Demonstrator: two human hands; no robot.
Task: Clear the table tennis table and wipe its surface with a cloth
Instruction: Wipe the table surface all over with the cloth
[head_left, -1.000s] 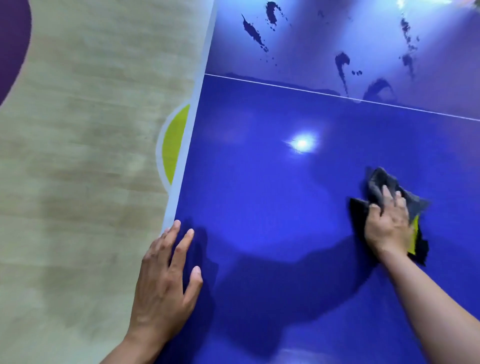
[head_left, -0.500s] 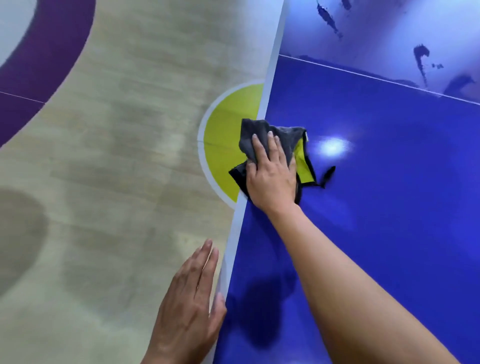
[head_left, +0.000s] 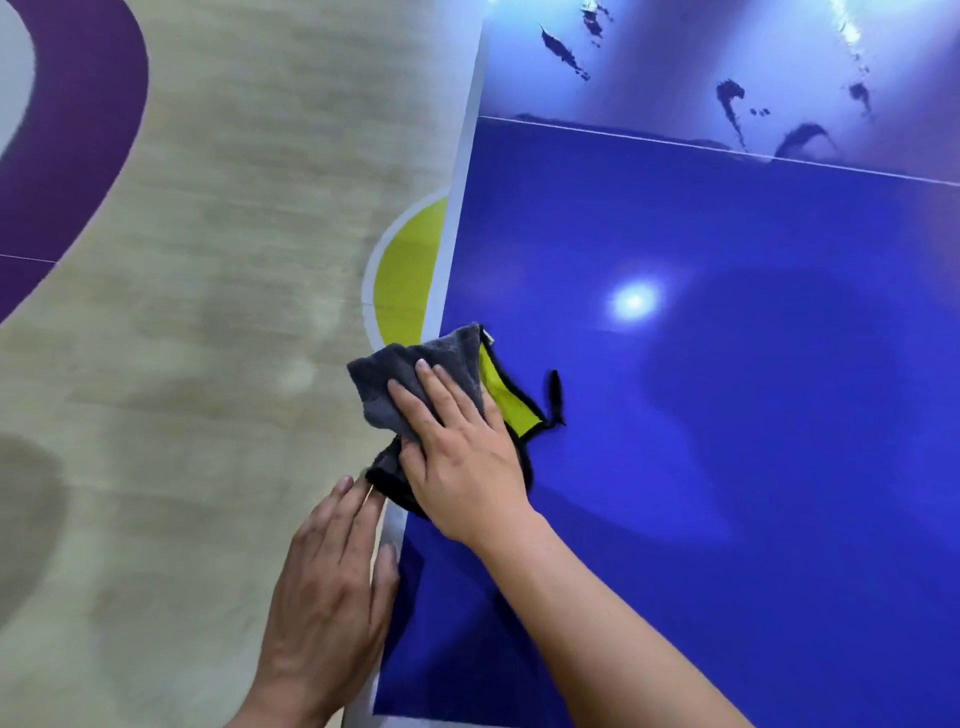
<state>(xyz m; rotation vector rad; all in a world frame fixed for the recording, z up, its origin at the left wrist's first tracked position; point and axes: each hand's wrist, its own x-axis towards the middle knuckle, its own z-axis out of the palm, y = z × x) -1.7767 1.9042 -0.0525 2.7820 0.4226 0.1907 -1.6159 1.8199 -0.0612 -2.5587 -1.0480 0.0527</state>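
pressing flat on the cloth (head_left: 387, 382), the right hand (head_left: 462, 460) lies palm down with its fingers straight and close together; it curls round nothing. the cloth sits under that palm and spreads out past the fingertips, with its grey side up. a yellow underside with black binding shows to the right of the knuckles, and a thin black loop (head_left: 555, 395) trails further right on the blue top. the part beyond the fingertips hangs out over the table tennis table's (head_left: 753, 441) white-banded left edge.

the left hand (head_left: 332, 587) lies nearer the body and to the left of the right wrist. its fingers are straight and it rests flat on the same edge, holding nothing. its fingertips are just beside the cloth's black lower corner; whether they touch cannot be told.

counted: one cloth, one table, two hands. far ahead of the right hand a single white line (head_left: 727, 148) crosses the top, and beyond it lie at least five dark smears (head_left: 730, 98) on the paler, glare-lit half. left of both hands is wood-look floor (head_left: 208, 364) with one yellow patch (head_left: 410, 275) and purple bands.
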